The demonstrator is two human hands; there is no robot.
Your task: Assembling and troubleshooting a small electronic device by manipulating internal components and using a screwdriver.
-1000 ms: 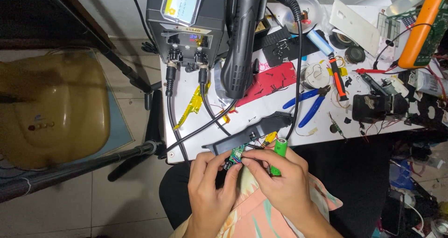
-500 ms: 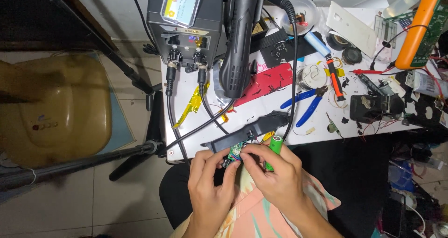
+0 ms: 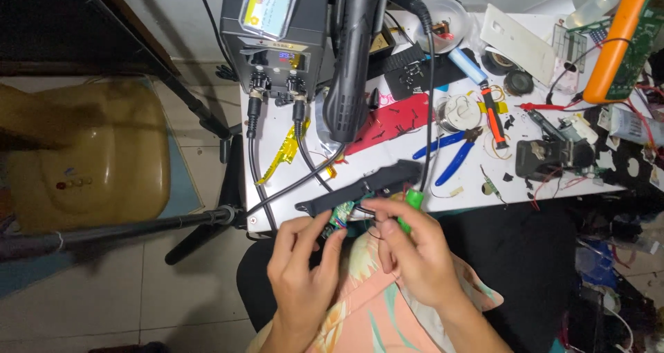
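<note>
Looking down from the head camera, both hands are meeting at the near edge of a cluttered white workbench (image 3: 553, 187), just over the person's lap. The left hand (image 3: 302, 270) is pinching a small green circuit board (image 3: 340, 218) between thumb and fingertips, its fingers curled narrowly around the board's lower edge. The right hand (image 3: 415, 253) is closing on a green-handled tool (image 3: 411, 204), gripping it like a pen, with the tool's dark tip pointing toward the board; thin wires are trailing between the board and the fingers, though how they are joined is too small to tell. A long black plastic housing (image 3: 363, 186) is lying at a slant on the bench edge, just beyond the board and touching or nearly touching it.

Farther back, a grey rework station (image 3: 277, 42) is standing at the bench's far left corner, with two black cables running from its front sockets toward the near edge. A black hot-air handle (image 3: 349, 69) is hanging just beside it. Blue-handled pliers (image 3: 446, 149) are lying near the middle of the bench, next to a red sheet (image 3: 394, 118). On the floor to the left, a yellow plastic stool (image 3: 90, 152) is sitting behind a black tripod leg (image 3: 138, 225).
</note>
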